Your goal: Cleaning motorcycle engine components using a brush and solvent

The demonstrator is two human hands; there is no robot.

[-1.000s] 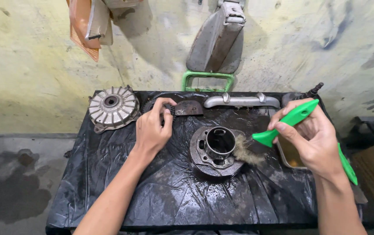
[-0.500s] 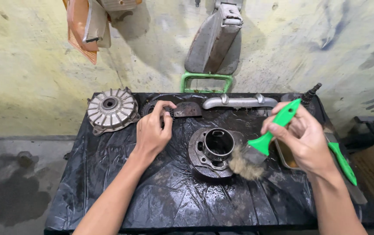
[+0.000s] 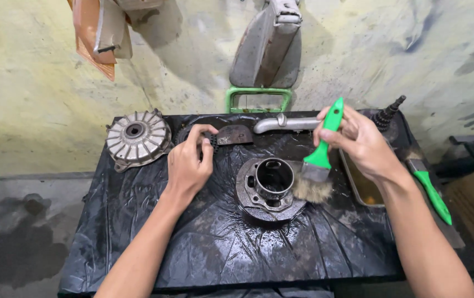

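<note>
— What has changed since half a second ago, from the head view?

— Your right hand point(image 3: 361, 146) has tipped the green-handled brush point(image 3: 319, 160) more upright, and its bristles have come up off the wet plastic to sit against the right edge of the round metal housing point(image 3: 271, 187). Your left hand point(image 3: 188, 165) has stayed where it was.

— How are your hands closed?

— Your right grip is clamped around the brush handle, thumb and fingers wrapped near its upper end. Your left grip is curled over a dark toothed part point(image 3: 210, 140) up and to the left of the housing; you cannot tell from here whether the fingers actually pinch it.

— Where does everything sit?

— The housing rests near the middle of the tabletop point(image 3: 137, 243), which is covered in black plastic. Far left of the housing lies a finned round cover point(image 3: 136, 138). Behind the housing lies a bent metal pipe point(image 3: 284, 123). Right of the housing, under your right wrist, sits a shallow metal tray point(image 3: 361, 187), and beyond that a second green-handled tool point(image 3: 433, 193).
</note>
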